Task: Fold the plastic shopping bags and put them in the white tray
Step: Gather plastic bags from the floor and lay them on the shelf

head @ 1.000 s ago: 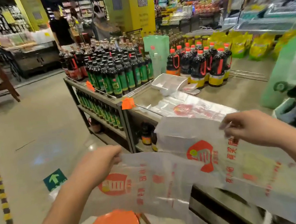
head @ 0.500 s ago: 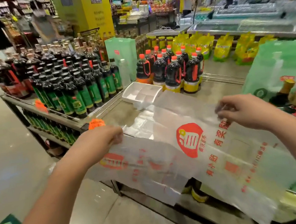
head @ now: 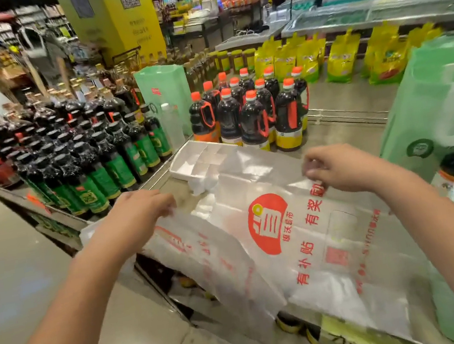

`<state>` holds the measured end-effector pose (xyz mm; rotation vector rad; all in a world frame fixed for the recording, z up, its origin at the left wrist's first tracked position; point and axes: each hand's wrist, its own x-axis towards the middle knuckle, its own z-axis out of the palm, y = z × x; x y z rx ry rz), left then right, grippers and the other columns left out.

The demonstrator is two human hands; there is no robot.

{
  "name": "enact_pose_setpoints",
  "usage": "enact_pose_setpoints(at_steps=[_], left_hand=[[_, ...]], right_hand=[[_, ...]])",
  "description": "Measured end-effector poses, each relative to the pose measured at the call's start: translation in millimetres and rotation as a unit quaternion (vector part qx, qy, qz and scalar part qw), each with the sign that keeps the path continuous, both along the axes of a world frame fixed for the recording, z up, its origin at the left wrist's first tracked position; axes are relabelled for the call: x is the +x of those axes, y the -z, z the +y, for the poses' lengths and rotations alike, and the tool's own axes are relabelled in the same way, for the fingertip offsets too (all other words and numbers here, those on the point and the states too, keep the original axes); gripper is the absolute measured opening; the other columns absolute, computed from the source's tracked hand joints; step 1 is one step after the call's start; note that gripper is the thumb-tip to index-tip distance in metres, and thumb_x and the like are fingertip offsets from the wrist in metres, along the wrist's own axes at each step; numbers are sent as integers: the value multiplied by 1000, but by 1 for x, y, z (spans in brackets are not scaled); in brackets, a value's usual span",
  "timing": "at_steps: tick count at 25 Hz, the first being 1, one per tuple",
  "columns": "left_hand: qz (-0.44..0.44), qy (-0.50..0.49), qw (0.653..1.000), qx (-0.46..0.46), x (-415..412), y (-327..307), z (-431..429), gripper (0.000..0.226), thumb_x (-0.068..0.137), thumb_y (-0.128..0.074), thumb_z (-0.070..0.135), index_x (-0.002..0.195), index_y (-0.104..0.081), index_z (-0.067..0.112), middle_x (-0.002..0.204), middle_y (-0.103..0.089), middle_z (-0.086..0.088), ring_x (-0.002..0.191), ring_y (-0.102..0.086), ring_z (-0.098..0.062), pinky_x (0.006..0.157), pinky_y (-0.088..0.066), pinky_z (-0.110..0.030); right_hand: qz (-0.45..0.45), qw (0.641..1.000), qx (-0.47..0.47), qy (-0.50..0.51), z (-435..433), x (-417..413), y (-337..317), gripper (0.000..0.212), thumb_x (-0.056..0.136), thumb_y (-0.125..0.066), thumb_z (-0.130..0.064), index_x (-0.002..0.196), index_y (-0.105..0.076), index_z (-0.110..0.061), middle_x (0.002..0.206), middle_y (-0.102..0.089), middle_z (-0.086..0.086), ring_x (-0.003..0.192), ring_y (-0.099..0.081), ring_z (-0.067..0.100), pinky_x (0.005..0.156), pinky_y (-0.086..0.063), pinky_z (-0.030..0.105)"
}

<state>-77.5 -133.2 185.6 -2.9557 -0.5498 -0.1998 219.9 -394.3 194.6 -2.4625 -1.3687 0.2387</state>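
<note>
**One printed bag in your hands, tray just beyond**

Item 1: plastic shopping bag (head: 289, 239). White, translucent, with a round red logo and red lettering. You have it spread between both hands over the near part of the surface (head: 346, 127). Its lower end drapes over the near edge, and its left portion hangs off the corner toward the floor (head: 14, 277).

Item 2: your left hand (head: 138, 217). The fingers curl down over the bag's upper left edge and grip it. The fingertips are hidden behind the plastic.

Item 3: your right hand (head: 340, 169). Thumb and bent fingers pinch the bag's upper right edge, beside the red lettering.

Item 4: white tray (head: 188, 160). Divided into compartments, it sits on the surface just beyond the held bag, between your hands and the bottles.

Item 5: more bags (head: 251, 165). Pale, crumpled sheets lie on the surface under and beyond the held one, reaching the tray's right end.

Item 6: dark bottles with red caps (head: 253, 117). A cluster stands upright directly behind the tray.

Item 7: dark bottles with green labels (head: 118, 164). Massed rows stand on the left, beside the tray.

Item 8: green bag (head: 438, 99). Large, it stands at the right end of the surface, near your right forearm.

Item 9: yellow pouches (head: 341, 57). A row at the far right, well beyond the surface.
</note>
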Motion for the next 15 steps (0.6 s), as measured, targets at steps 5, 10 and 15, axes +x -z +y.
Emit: enact_pose_setpoints(at_steps=[5,10,15], left_hand=[[41,18,999,-29,32,2,20,39,94,-53,2,106,-58,39,97,-58,24,100,-52,-6,88,-28,-29],[53,51,995,-66,66,0,38,35,97,-54,6,103,-57,40,91,-52,30,94,-48,1,95,-33,-31],[56,103,984,-137,104,9,77,31,93,-58,3,98,-64,33,92,-62,23,90,-57,-1,89,-47,-33]], right_hand=[[69,997,15,-14,25,29,25,8,95,-63,-21,92,-61,-29,85,-58,-20,77,-57,0,64,-41,22],[107,994,-14,13,55,46,68,21,93,-64,-21,81,-54,-34,81,-58,-19,79,-60,11,68,-42,28],[85,995,-41,41,94,54,102,19,95,-61,-26,80,-51,-31,78,-59,-14,68,-57,6,56,-35,22]])
